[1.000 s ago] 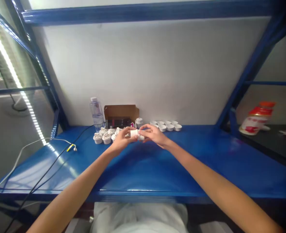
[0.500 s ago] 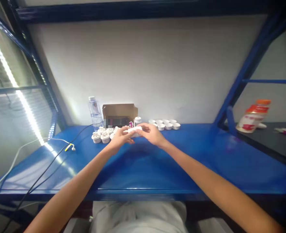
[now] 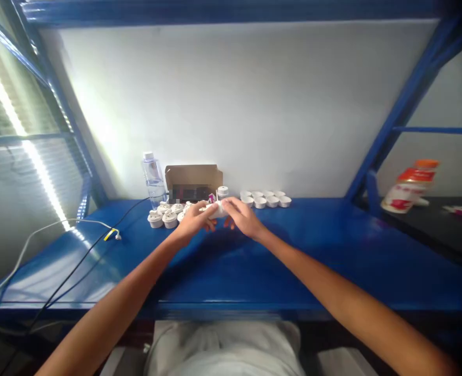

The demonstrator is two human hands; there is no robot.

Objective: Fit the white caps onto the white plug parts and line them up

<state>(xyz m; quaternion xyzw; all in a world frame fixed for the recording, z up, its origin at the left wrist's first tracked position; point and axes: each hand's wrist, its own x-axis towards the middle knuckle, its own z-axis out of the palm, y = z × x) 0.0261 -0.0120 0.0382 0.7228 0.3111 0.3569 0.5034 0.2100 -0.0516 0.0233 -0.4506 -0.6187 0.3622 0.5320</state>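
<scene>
while both hands (image 3: 219,216) pinch white part (image 3: 216,209)

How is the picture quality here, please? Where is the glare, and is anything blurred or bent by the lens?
Head view: strong glare from the light strip at left washes the wall and reflects on the blue shelf; the wide lens bends the blue frame beams; the left hand and right hand, holding a small white part, look soft; a patch on the cardboard box is pixelated.

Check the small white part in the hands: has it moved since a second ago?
Yes. The white part has shifted a little left and back, toward the cardboard box, with both the left hand and right hand on it.
</scene>
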